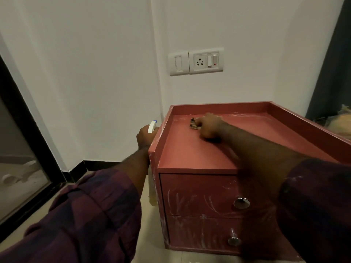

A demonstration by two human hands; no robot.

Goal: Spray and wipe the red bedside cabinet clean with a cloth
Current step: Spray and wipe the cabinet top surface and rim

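While the red cabinet (186,154) stood in the corner against the white wall (95,73), the right hand (209,127) lay on its top near the back left, fingers curled over a small mottled cloth (193,125). Just beside the cabinet's left edge, the left hand (144,136) gripped a white spray bottle (152,126). White streaks marked the drawer fronts (190,196).

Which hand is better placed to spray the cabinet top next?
Left. The left hand grips the spray bottle just beside the left edge of the red cabinet. The right hand is out on the top at a small dark object, with no bottle.
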